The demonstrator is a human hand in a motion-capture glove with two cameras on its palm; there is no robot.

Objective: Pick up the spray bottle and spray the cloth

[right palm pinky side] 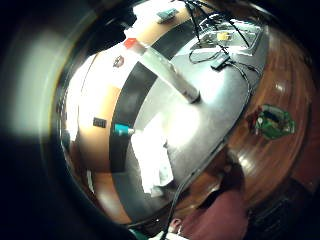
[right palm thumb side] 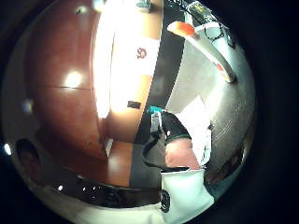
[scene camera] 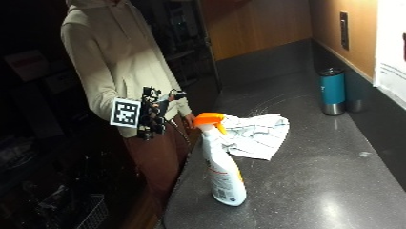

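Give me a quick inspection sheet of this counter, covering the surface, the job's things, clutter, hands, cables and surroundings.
Surface: dark speckled counter.
Job's things: spray bottle upright near the front edge; cloth crumpled behind it, apart from it.
Clutter: teal cup by the back wall.
Hands: gloved right hand raised beside the counter, holding nothing; its fingers unclear.
Cables: black cables at the counter's far end.
Surroundings: wooden wall, wall socket, white paper.
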